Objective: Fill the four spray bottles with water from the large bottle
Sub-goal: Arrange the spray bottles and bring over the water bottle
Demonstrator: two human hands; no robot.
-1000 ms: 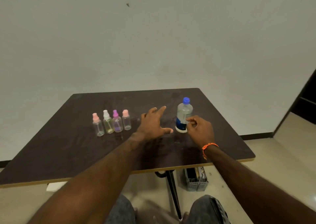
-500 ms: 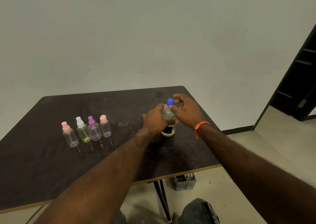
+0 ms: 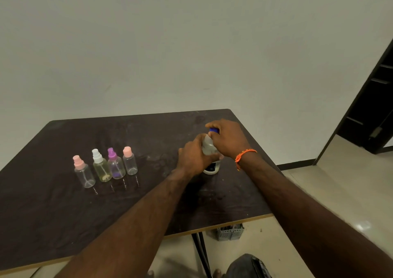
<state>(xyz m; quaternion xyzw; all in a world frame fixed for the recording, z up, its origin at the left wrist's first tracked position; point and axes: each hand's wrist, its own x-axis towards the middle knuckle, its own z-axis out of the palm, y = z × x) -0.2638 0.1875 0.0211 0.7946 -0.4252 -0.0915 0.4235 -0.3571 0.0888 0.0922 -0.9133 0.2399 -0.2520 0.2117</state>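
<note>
Our right hand is curled over the blue cap of the large bottle, fingers wrapped for a twist. Directly below it our left hand grips the bottle's body, likely to stop it spinning while the cap turns. Bottle stands upright on the table, base visible under the left hand, so nothing spills once open. Well to the left of both hands, the four spray bottles stand in a tight row, all capped: we judge filling hasn't started. Orange band on right wrist.
</note>
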